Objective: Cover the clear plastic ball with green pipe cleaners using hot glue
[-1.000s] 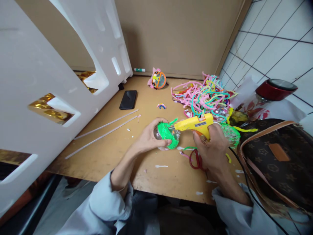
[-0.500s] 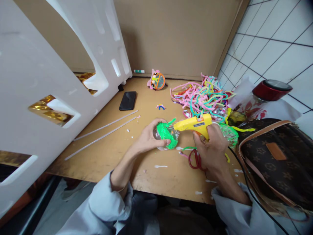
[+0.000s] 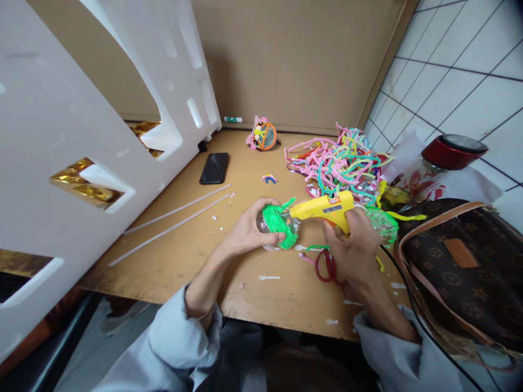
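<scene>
My left hand (image 3: 255,226) is closed around a clear plastic ball (image 3: 279,224) partly covered with bright green pipe cleaner, one end of which sticks up. In my right hand (image 3: 353,239) is a yellow glue gun (image 3: 324,209), its nozzle tip at the ball's right side; I cannot tell if it touches. Red-handled scissors (image 3: 326,265) lie partly hidden beneath my right hand. Behind that hand sits another clear ball (image 3: 383,225) with green pipe cleaner on it. A heap of pink, teal and yellow pipe cleaners (image 3: 337,163) lies beyond the glue gun.
Two glue sticks (image 3: 171,209) and a black phone (image 3: 214,168) lie left on the table. A decorated ball (image 3: 263,135) and a small rainbow piece (image 3: 269,178) are farther back. A brown bag (image 3: 461,261), red-lidded jar (image 3: 453,151) and black cord (image 3: 412,299) occupy the right; a white plastic panel (image 3: 171,65) stands left.
Almost nothing differs. Both hands, the ball and the glue gun keep their places, with only a very slight shift of the whole view.
</scene>
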`<action>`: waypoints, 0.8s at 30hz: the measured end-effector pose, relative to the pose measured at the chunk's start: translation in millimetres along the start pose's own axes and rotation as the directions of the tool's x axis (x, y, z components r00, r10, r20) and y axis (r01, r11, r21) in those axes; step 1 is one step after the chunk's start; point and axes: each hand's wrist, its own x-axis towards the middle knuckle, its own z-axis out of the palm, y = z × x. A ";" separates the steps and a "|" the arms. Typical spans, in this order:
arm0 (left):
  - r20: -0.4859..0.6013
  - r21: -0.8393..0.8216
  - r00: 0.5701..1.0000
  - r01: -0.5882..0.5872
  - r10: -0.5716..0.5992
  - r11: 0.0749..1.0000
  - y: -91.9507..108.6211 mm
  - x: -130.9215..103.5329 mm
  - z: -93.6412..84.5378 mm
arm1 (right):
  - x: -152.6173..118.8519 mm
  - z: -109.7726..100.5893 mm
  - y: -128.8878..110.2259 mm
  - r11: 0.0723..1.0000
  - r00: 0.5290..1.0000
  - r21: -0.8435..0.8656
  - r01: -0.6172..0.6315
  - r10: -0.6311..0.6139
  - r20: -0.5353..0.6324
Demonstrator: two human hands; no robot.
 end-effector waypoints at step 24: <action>-0.019 0.029 1.000 -0.017 0.018 0.999 -1.4 1.0 0.6 | -2.5 -0.6 2.5 0.999 1.000 -0.032 -0.002 0.002 -0.013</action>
